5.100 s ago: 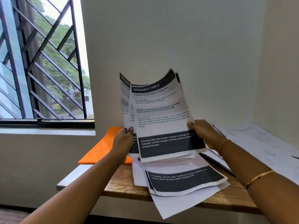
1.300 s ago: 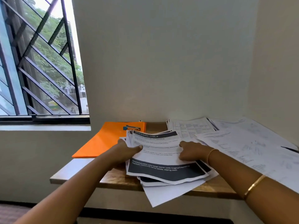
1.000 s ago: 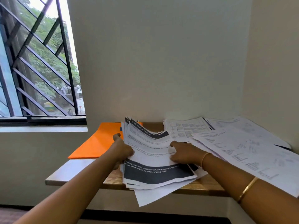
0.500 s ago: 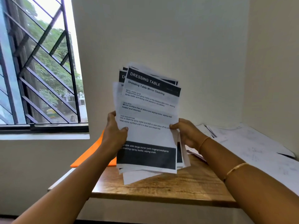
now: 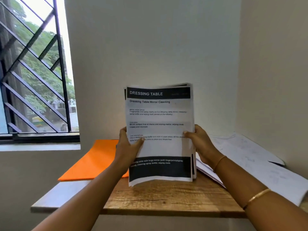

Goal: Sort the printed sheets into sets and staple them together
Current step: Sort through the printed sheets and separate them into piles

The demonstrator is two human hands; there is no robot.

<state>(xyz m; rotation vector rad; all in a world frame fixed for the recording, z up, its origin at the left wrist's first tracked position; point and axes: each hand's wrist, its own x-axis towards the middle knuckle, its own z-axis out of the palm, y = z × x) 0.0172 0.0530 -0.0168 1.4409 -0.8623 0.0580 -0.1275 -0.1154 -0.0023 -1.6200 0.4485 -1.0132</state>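
A stack of printed sheets (image 5: 160,117) stands upright on the wooden table (image 5: 166,197), bottom edges on or just above the wood. The front sheet has a black header reading "DRESSING TABLE" and a black band near its foot. My left hand (image 5: 128,145) grips the stack's left edge, thumb across the front page. My right hand (image 5: 198,140) grips the right edge, thumb on the front. The sheets line up closely, with a few edges showing at the top right. No stapler is in view.
An orange folder (image 5: 93,162) lies flat at the table's left rear. More white printed sheets (image 5: 250,164) spread over the right side toward the corner wall. A barred window (image 5: 33,80) is at the left. Bare wood shows in front of the stack.
The sheets were gathered off the table and lifted upright between both hands. Since half a second ago the stack has come down onto the table and its edges are squared.
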